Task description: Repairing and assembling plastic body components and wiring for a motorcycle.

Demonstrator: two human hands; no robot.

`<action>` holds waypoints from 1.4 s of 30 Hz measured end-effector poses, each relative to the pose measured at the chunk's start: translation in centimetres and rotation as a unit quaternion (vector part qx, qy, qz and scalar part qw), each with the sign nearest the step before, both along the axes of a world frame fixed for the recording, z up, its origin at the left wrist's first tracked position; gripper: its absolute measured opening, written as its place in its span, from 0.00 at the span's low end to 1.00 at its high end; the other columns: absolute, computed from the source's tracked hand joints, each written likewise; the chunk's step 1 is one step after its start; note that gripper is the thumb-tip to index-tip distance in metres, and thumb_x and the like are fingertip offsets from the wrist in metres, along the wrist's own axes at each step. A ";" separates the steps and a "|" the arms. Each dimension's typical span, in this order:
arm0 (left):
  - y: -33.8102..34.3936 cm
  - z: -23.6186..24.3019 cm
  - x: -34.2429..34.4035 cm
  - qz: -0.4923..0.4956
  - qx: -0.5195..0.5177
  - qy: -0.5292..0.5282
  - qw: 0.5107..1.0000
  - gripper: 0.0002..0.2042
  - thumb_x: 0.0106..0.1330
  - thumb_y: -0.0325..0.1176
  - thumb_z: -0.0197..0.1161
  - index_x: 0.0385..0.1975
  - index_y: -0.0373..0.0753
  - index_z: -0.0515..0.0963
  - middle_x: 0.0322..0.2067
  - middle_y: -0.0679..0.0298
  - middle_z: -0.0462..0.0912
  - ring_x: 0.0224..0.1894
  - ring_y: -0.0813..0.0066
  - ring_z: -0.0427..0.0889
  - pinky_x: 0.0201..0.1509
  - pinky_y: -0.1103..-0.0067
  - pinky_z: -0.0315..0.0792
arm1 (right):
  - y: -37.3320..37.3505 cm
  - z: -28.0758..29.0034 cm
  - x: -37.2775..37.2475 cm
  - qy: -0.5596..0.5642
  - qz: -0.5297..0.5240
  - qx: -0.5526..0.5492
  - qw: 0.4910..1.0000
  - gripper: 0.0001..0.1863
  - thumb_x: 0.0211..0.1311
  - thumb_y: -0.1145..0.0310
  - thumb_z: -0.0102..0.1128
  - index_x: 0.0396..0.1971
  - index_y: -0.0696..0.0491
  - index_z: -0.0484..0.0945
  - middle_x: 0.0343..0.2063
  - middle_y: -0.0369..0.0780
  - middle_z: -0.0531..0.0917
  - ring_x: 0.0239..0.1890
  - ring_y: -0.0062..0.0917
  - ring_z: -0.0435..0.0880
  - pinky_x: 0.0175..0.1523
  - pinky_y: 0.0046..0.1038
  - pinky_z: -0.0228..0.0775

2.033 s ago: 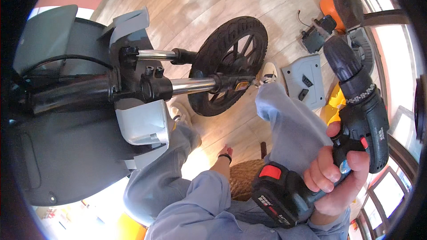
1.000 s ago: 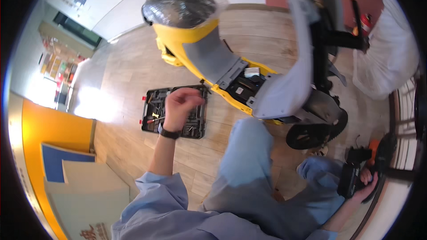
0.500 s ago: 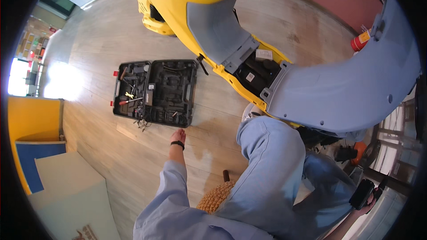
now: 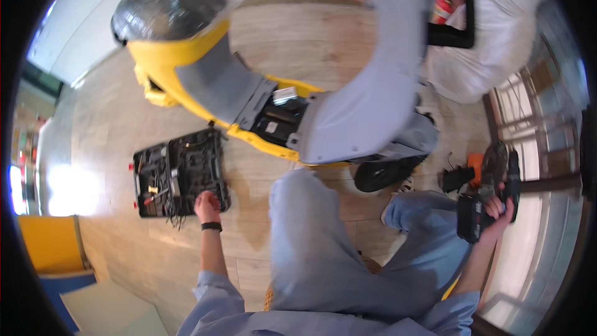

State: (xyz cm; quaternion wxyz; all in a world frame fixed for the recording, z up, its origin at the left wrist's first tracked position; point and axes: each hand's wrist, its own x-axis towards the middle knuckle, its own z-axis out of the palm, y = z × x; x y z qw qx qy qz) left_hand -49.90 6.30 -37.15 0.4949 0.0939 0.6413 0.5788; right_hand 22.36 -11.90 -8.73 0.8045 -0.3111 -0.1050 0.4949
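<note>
My right hand (image 4: 497, 210), off at the right, grips a black cordless drill (image 4: 512, 177) by its handle; its battery pack (image 4: 469, 218) points back toward me. At the left, my left hand (image 4: 208, 205) hangs by the near edge of an opened black tool case (image 4: 225, 177) on the floor. Its fingers are curled in, and whatever they hold, if anything, is hidden. Hand tools and cables lie in the case's left half. Ahead stands a yellow and grey scooter (image 4: 214, 90), its floor compartment (image 4: 280, 118) uncovered with a small white box (image 4: 285, 95) in it.
A grey curved panel (image 4: 364, 109) rises over the scooter's rear, above a black wheel (image 4: 385, 175). White plastic wrapping (image 4: 485, 50) and a red extinguisher (image 4: 442, 10) are at the far right. A black and orange tool (image 4: 460, 178) lies near the drill. A woven stool (image 4: 268, 298) is under me.
My view has swung right, so the scooter and tool case sit further left. My right hand has brought the drill forward and higher in view, more fully seen.
</note>
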 end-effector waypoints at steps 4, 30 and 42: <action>2.7 23.2 13.6 -0.153 0.265 0.229 0.924 0.02 0.62 0.24 0.60 0.31 0.38 0.73 0.26 0.70 0.75 0.28 0.84 0.71 0.33 0.86 0.67 | 4.3 3.7 -4.0 0.045 0.087 0.015 0.995 0.19 0.65 0.58 0.48 0.52 0.52 0.70 0.14 0.26 0.59 0.12 0.09 0.55 0.20 0.17 0.50; 4.1 28.3 40.3 -0.403 0.346 0.824 0.198 0.22 0.50 0.43 0.69 0.48 0.56 0.76 0.38 0.80 0.76 0.44 0.77 0.69 0.53 0.60 0.51 | 7.7 2.1 -4.8 0.101 0.239 -0.078 0.963 0.17 0.54 0.61 0.54 0.41 0.53 0.74 0.13 0.29 0.67 0.13 0.14 0.61 0.26 0.21 0.58; 4.3 28.2 39.9 -0.411 0.345 0.820 0.200 0.24 0.51 0.42 0.70 0.52 0.56 0.76 0.39 0.76 0.78 0.44 0.72 0.70 0.51 0.62 0.53 | 7.5 2.0 -4.9 0.104 0.232 -0.077 0.964 0.17 0.54 0.60 0.53 0.41 0.54 0.74 0.14 0.29 0.66 0.14 0.14 0.61 0.27 0.20 0.57</action>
